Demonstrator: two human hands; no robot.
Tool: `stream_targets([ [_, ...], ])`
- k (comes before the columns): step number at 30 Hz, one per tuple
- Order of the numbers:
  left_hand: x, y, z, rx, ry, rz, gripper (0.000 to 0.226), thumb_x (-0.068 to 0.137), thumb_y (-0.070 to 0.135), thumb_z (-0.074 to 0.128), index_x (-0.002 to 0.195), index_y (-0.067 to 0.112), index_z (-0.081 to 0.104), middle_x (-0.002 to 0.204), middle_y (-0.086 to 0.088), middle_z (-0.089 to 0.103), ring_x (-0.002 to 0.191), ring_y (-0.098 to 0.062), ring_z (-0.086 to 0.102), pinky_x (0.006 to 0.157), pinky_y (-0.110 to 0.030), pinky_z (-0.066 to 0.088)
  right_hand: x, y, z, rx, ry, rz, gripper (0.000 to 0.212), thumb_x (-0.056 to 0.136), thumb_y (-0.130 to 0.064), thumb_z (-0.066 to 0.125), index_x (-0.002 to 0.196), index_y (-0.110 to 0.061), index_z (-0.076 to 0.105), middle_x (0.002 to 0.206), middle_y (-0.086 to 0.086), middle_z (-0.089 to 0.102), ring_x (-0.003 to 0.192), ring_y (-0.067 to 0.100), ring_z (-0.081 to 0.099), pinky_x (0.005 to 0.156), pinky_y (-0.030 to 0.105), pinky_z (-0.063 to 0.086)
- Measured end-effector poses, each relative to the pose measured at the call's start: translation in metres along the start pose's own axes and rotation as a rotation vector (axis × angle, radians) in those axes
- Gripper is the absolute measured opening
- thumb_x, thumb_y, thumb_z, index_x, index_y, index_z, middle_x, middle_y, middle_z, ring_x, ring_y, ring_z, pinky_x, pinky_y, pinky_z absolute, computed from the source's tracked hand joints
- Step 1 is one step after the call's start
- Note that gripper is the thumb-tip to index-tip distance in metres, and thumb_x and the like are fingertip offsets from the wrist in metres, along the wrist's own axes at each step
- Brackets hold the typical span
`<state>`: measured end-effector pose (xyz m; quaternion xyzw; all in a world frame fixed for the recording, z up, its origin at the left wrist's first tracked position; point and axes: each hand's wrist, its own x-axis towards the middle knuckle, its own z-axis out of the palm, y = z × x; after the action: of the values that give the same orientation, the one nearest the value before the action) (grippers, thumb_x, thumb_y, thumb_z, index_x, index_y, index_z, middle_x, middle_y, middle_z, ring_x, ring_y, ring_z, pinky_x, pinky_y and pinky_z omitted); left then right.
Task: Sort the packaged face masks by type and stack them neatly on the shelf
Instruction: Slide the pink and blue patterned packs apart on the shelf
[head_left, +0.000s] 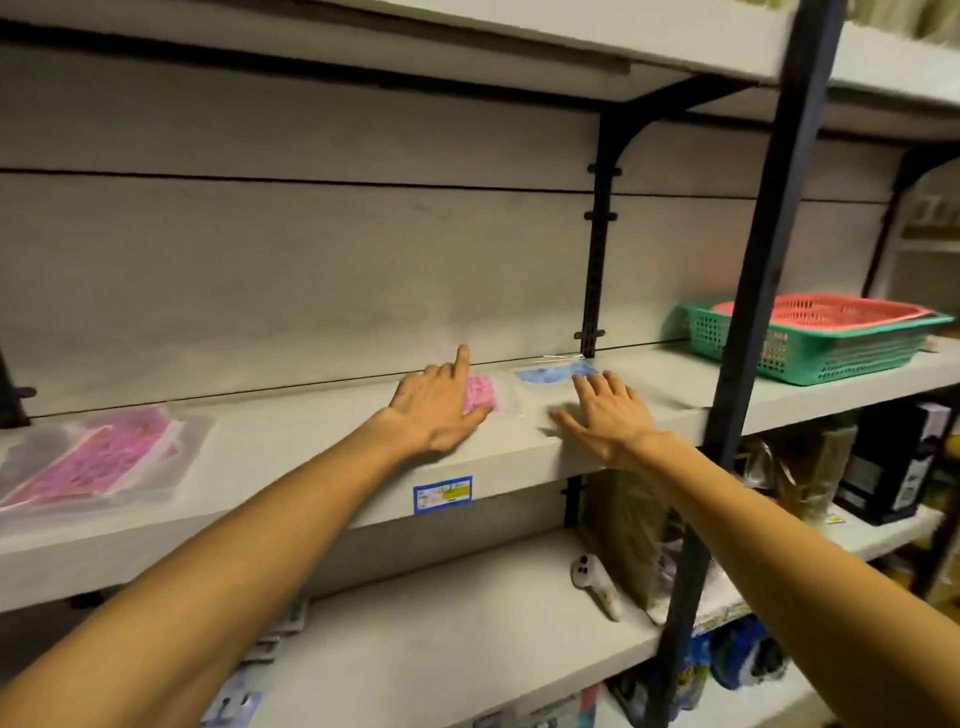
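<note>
On the grey middle shelf (322, 447) lie packaged masks in clear wrappers. A small pink pack (482, 391) and a blue pack (550, 374) sit side by side near the back panel. My left hand (436, 410) lies flat over the pink pack's left part, index finger stretched toward the back. With its fingers spread, my right hand (605, 413) rests on the front of the blue pack. At the far left of the shelf sits a pile of pink packs (98, 457), slightly fanned out.
Stacked green and red plastic baskets (810, 338) stand on the shelf to the right, behind a black upright post (748, 332). The lower shelf holds bags, a dark box (893, 462) and a small white item (597, 582). A price label (442, 494) is on the shelf edge.
</note>
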<state>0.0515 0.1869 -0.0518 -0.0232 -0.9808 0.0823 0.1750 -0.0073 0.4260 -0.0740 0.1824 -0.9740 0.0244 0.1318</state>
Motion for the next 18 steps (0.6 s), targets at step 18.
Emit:
stream_targets([
  [18,0.114,0.009,0.071,-0.101,-0.103,-0.267,0.086,0.085,0.082,0.039,0.14,0.016,0.041,0.135,-0.01,0.061,0.12,-0.033,0.058,0.09,-0.04,0.046,0.138,0.07,0.018,0.1,-0.105,0.179,0.082,0.087,-0.069,0.054,0.142,-0.008,0.04,0.14,0.015,0.051,0.126,0.032,0.048,0.103,0.04,0.04],
])
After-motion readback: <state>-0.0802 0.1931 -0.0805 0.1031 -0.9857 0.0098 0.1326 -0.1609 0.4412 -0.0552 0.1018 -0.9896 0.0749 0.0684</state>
